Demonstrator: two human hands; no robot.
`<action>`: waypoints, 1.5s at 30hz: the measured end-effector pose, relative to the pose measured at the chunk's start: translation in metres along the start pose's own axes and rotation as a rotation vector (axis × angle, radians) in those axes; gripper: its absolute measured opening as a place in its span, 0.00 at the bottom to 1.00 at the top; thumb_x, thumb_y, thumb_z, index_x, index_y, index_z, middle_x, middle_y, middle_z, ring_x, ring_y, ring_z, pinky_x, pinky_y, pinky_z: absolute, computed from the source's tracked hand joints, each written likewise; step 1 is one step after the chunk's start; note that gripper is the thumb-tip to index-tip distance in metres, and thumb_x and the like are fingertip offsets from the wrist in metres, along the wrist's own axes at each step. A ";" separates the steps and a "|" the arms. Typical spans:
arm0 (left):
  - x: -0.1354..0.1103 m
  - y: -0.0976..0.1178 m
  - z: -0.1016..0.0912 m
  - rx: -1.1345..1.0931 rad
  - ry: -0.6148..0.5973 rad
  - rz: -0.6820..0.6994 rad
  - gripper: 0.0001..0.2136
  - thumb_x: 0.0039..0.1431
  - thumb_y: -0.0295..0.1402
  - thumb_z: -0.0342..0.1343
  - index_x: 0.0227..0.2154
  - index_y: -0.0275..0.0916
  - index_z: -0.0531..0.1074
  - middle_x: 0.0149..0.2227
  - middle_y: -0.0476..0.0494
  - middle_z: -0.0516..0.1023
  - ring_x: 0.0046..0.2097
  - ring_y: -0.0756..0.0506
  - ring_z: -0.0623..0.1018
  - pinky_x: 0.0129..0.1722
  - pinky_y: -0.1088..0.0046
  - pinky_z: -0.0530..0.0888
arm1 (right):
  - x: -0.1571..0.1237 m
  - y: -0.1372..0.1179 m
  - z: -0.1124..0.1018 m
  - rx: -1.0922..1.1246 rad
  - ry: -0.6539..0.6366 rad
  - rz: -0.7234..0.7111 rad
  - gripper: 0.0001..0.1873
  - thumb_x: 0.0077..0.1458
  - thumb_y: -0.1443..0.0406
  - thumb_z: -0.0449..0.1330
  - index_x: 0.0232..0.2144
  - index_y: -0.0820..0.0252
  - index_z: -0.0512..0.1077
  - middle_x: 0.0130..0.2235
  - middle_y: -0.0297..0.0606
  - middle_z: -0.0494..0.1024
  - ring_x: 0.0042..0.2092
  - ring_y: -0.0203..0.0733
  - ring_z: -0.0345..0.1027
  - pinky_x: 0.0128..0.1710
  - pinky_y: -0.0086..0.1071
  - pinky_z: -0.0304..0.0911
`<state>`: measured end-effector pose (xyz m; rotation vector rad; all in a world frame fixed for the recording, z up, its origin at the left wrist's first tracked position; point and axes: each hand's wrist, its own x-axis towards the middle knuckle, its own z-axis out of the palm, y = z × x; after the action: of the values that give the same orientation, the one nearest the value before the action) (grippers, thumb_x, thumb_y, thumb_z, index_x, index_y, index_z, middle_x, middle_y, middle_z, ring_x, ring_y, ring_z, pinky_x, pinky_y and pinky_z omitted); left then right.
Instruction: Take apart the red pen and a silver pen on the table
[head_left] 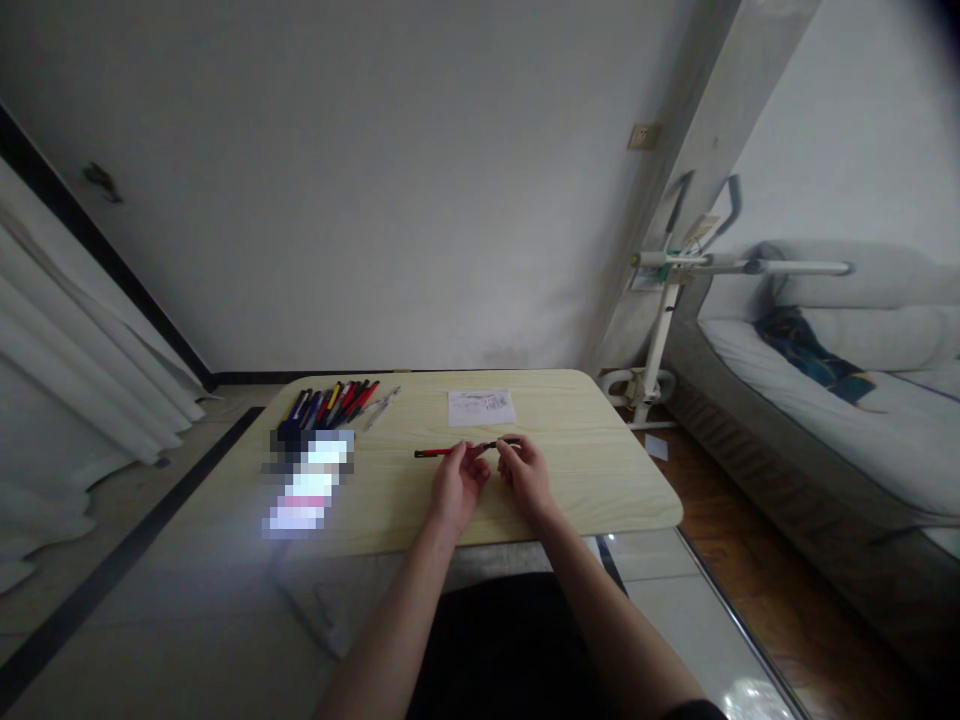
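While the left hand (456,482) grips the red pen (433,453), jutting crosswise to its left, the right hand (527,472) pinches its dark end (493,444).

The wood-grained table (592,485) carries a paper (481,407); left of it lie pens (330,403) and, nearer, a bright, blurred screen (311,482).

red pen (433,453) partly covered
left hand (457,478) hides some of its length; the white card (481,407) is too small to read; the sofa (900,342) runs off the right edge.
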<state>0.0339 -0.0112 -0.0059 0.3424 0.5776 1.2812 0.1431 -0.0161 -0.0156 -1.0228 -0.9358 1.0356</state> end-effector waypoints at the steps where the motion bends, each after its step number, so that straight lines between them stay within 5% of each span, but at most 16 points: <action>1: 0.000 0.000 0.000 -0.004 0.007 -0.006 0.05 0.50 0.30 0.56 0.30 0.35 0.68 0.27 0.45 0.76 0.24 0.52 0.72 0.24 0.76 0.69 | 0.000 0.000 0.000 0.000 0.003 0.000 0.14 0.46 0.56 0.59 0.31 0.61 0.67 0.16 0.26 0.64 0.16 0.28 0.53 0.14 0.22 0.48; 45: 0.001 -0.002 0.000 0.002 0.017 0.062 0.06 0.49 0.31 0.57 0.29 0.36 0.68 0.27 0.46 0.75 0.22 0.53 0.70 0.21 0.77 0.66 | -0.002 -0.002 0.001 -0.013 0.001 0.003 0.15 0.45 0.55 0.59 0.32 0.61 0.67 0.16 0.26 0.64 0.16 0.29 0.54 0.14 0.22 0.47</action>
<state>0.0352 -0.0108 -0.0072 0.3535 0.5859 1.3443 0.1426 -0.0179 -0.0138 -1.0357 -0.9412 1.0329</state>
